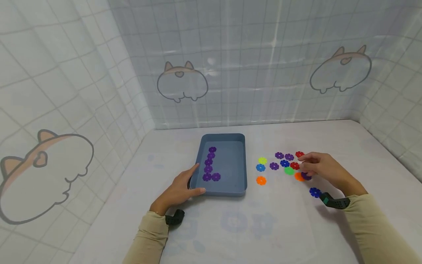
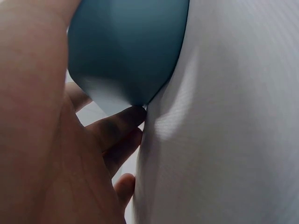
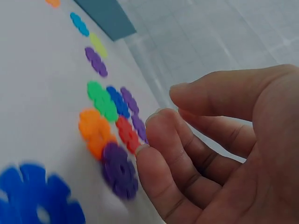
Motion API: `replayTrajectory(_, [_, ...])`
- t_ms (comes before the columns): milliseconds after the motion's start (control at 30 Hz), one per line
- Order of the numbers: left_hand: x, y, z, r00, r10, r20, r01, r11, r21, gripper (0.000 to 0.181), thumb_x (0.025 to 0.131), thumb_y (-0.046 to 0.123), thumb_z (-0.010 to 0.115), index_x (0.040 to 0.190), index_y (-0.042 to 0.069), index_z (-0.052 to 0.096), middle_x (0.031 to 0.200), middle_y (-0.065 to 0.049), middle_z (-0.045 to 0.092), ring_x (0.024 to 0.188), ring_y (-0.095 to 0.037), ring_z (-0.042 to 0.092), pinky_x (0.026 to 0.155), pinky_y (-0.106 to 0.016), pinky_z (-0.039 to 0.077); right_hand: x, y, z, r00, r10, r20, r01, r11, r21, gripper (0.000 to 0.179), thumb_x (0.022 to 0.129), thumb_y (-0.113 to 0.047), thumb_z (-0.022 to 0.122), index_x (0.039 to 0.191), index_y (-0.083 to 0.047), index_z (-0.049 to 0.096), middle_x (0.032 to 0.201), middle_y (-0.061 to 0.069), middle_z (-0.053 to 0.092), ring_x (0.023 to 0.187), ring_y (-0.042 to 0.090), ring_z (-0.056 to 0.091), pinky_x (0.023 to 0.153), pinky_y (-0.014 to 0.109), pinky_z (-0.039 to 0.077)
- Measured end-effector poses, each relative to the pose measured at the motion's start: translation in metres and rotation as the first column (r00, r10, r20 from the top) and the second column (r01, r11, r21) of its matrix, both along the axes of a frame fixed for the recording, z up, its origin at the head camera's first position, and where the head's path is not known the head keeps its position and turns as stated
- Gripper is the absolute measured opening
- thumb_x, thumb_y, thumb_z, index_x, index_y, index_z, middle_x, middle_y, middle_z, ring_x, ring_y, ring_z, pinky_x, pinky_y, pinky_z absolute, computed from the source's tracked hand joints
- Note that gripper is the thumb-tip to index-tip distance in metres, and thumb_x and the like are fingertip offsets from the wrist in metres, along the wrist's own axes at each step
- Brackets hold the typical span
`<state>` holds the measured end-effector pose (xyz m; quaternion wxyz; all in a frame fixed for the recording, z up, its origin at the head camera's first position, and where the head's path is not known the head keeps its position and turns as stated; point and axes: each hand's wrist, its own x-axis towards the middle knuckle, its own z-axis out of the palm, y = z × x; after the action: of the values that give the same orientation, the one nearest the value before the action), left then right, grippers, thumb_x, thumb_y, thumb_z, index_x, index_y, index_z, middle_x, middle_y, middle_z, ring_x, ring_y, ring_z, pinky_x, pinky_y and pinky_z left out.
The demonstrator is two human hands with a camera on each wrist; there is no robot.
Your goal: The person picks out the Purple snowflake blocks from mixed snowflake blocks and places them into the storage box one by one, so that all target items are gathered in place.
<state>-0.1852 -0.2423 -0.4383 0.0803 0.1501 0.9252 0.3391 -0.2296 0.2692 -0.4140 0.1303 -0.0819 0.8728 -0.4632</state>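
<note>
My left hand (image 1: 179, 189) holds the near left corner of a blue-grey tray (image 1: 230, 157), thumb at the front rim and fingers along the left side. In the left wrist view, fingertips meet the base of the tray wall (image 2: 131, 46). Inside the tray, several purple snowflake discs (image 1: 208, 161) form an L shape. To the right, my right hand (image 1: 319, 168) hovers over loose discs, its fingers loosely bent with nothing between them. Beneath those fingers lie a red disc (image 3: 127, 134) and a purple disc (image 3: 120, 171), which overlaps an orange disc (image 3: 93, 130).
Between tray and right hand lie yellow (image 1: 262, 160), light blue (image 1: 260, 167) and orange (image 1: 261, 180) discs. Green (image 1: 289, 171) and more purple discs (image 1: 274, 166) sit closer to the hand. A dark blue disc (image 1: 315, 192) is beside the right wrist. Tiled-pattern sheeting (image 1: 244, 73) rises behind the table.
</note>
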Motion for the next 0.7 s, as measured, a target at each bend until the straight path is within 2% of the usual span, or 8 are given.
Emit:
replayTrajectory(133, [-0.001,0.001,-0.001,1.000,-0.014,-0.002,0.014,1.000,0.007,0.098,0.089,0.058,0.069,0.163,0.024,0.015,0.163,-0.009,0.024,0.148,-0.036,0.021,0.115,-0.062,0.021,0.001,0.007,-0.003,1.000,-0.009,0.015,0.008,0.999,0.047,0.056,0.101,-0.038,0.062,0.139,0.002,0.052,0.121,0.017,0.065,0.096,0.025,0.063,0.088,0.037,0.051])
replayTrajectory(233, [-0.001,0.001,-0.003,1.000,-0.029,-0.001,0.029,1.000,0.008,0.098,0.089,0.057,0.069,0.163,0.022,0.015,0.163,-0.011,0.024,0.148,-0.037,0.022,0.114,-0.063,0.021,0.002,0.012,-0.007,1.000,-0.020,0.024,0.018,0.998,0.066,0.057,0.100,-0.039,0.063,0.138,0.002,0.052,0.118,0.015,0.065,0.096,0.025,0.063,0.085,0.033,0.052])
replayTrajectory(433, [-0.001,0.000,-0.002,1.000,-0.016,0.003,0.016,1.000,0.002,0.098,0.088,0.059,0.069,0.163,0.025,0.015,0.163,-0.008,0.024,0.149,-0.034,0.021,0.115,-0.062,0.021,0.001,0.016,-0.014,0.999,-0.033,0.000,0.033,0.997,0.074,0.055,0.099,-0.037,0.064,0.135,0.003,0.054,0.111,0.013,0.065,0.095,0.026,0.060,0.077,0.028,0.054])
replayTrajectory(700, [0.000,-0.001,0.000,1.000,-0.010,-0.002,0.010,1.000,-0.009,0.098,0.088,0.058,0.069,0.163,0.025,0.016,0.163,-0.007,0.024,0.148,-0.034,0.022,0.115,-0.062,0.021,0.003,0.014,-0.014,1.000,-0.013,-0.014,0.015,0.988,0.155,0.054,0.095,-0.036,0.069,0.134,0.002,0.059,0.118,0.016,0.064,0.098,0.028,0.058,0.077,0.033,0.052])
